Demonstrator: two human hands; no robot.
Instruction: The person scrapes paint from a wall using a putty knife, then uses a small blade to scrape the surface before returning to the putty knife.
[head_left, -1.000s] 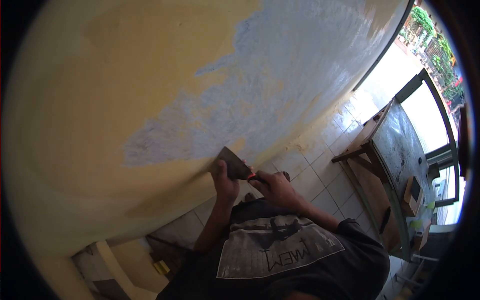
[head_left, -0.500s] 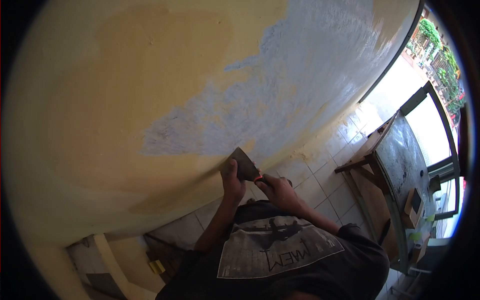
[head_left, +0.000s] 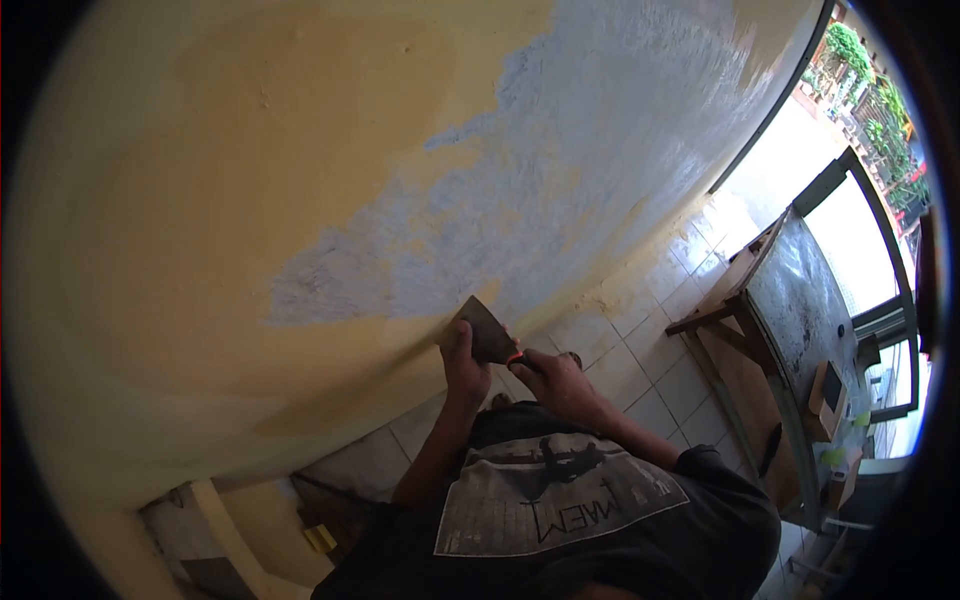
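Observation:
A wide-bladed scraper [head_left: 484, 334] with a dark handle and a red band is held in front of my body, near the wall [head_left: 330, 150]. My left hand [head_left: 463, 366] grips the blade at its left edge, thumb lying on the flat face. Wrapped round the handle is my right hand [head_left: 560, 383]. The wall is yellow, with a large scraped patch [head_left: 440, 230] of whitish-blue above the scraper.
At the right stands a table [head_left: 800, 290] with a wooden box [head_left: 826, 402] on it. White floor tiles [head_left: 620, 375], some with yellowish debris, run beneath. A shelf-like structure [head_left: 225, 530] is at the lower left. Plants [head_left: 885, 130] show outside.
The view has shifted slightly, so the wall patch and table appear a little further left. Both hands keep the same hold on the scraper.

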